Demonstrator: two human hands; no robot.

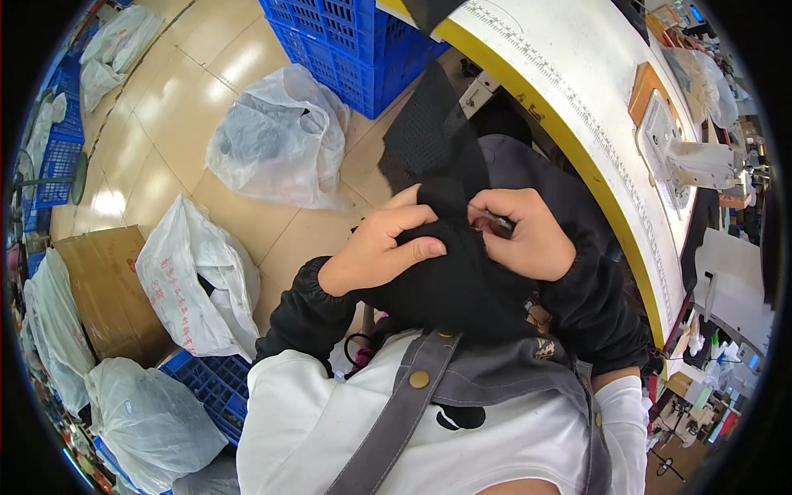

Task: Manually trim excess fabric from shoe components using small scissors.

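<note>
Black fabric (445, 280) is bunched up in front of my chest. My left hand (384, 239) pinches it from the left, the thumb lying on top. A perforated dark piece (419, 132) hangs out beyond my hands, and I cannot tell how it joins the rest. My right hand (528, 235) is closed around a small, slim metal tool (495, 218), mostly hidden by the fingers; its kind is unclear. The tool's visible part lies against the fabric's right side, close to my left fingertips.
A white worktable (569, 91) with a yellow edge curves along my right, carrying a sewing machine (672, 157). Blue crates (346, 54) are stacked ahead. Filled plastic bags (280, 136) and a cardboard box (111, 293) stand on the tiled floor to the left.
</note>
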